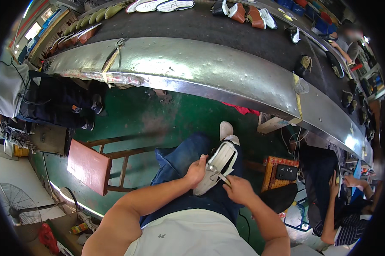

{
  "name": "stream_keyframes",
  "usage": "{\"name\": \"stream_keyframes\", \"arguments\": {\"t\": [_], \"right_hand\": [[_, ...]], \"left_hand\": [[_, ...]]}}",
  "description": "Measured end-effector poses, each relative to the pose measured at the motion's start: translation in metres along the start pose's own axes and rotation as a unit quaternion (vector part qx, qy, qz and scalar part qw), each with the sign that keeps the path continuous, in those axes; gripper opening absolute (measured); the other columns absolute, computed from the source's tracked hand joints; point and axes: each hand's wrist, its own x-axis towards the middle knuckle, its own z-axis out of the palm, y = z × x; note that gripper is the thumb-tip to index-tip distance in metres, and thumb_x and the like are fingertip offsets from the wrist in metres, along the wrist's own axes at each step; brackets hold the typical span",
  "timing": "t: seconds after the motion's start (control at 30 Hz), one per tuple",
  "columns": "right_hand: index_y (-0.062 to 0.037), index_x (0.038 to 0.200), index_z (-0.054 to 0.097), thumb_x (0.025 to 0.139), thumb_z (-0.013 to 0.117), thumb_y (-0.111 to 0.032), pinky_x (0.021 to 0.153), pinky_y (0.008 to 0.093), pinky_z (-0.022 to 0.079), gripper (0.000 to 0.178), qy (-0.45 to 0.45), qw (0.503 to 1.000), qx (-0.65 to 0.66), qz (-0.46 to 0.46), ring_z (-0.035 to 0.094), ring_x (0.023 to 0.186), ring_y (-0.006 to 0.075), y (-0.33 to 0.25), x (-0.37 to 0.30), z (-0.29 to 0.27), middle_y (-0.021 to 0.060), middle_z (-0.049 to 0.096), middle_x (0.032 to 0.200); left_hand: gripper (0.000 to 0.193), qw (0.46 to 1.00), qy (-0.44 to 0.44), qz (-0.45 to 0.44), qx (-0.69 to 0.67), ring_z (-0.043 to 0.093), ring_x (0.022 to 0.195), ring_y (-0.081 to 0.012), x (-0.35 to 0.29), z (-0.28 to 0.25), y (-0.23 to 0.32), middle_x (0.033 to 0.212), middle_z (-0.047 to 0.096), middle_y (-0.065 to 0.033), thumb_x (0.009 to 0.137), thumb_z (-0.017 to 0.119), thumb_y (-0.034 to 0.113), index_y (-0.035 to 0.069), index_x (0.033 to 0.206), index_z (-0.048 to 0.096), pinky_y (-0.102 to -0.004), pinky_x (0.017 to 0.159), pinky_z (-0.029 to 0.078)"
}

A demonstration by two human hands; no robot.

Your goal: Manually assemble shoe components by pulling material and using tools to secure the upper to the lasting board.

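Note:
A white shoe (219,165) with a black inside lies sole-up across my lap on blue jeans. My left hand (196,170) grips its near edge and holds it steady. My right hand (238,190) is closed on a thin metal tool (220,175) whose tip touches the side of the shoe. My own foot in a white shoe (226,130) rests on the green floor just beyond.
A long metal-edged conveyor (209,68) carrying several shoes runs across the top. A wooden stool with a red seat (89,165) stands at my left. One seated person (43,102) is at far left, another (346,205) at right. A fan (13,205) stands at lower left.

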Motion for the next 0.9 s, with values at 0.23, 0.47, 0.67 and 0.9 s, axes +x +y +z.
{"name": "stream_keyframes", "arguments": {"t": [0.23,0.47,0.67,0.9], "right_hand": [[0.0021,0.120,0.058,0.089,0.070,-0.018,0.088,0.0485,0.054,0.039,0.180,0.983,-0.024,-0.038,0.067,0.095,0.0424,0.005,-0.001,-0.007,0.0225,0.067,0.101],[-0.0012,0.104,0.061,0.092,0.067,-0.018,0.082,0.0498,0.054,0.022,0.130,0.986,0.086,0.067,0.066,0.093,0.0467,0.025,-0.010,0.025,0.0242,0.069,0.098],[0.0015,0.105,0.062,0.099,0.060,-0.030,0.080,0.0490,0.054,0.032,-0.071,0.945,0.291,0.133,0.066,0.086,0.0464,0.032,-0.009,-0.039,0.0272,0.067,0.093],[0.0026,0.108,0.060,0.104,0.050,-0.034,0.081,0.0535,0.051,0.038,0.126,0.987,0.078,0.064,0.065,0.090,0.0480,0.037,0.032,-0.008,0.0278,0.068,0.095]], "left_hand": [[0.053,0.941,0.083,0.163,0.286,0.060,0.120,-0.0456,-0.003,0.000,0.009,0.122,0.066,-0.0290,0.110,0.034,0.038,0.000,0.139,0.056,-0.0462,0.102,0.049],[0.053,0.820,0.004,0.391,0.419,0.064,0.111,-0.0476,-0.013,-0.007,0.000,0.153,0.041,-0.0279,0.107,0.042,0.029,0.017,0.158,0.033,-0.0488,0.096,0.054],[0.060,0.801,-0.076,0.282,0.523,0.065,0.104,-0.0528,-0.007,-0.017,0.010,0.155,0.035,-0.0320,0.107,0.042,0.030,0.026,0.162,0.020,-0.0517,0.091,0.056],[0.069,0.747,-0.137,0.199,0.619,0.065,0.105,-0.0530,-0.037,0.004,0.069,0.157,0.031,-0.0320,0.102,0.051,0.045,0.030,0.162,0.020,-0.0522,0.093,0.055]]}}
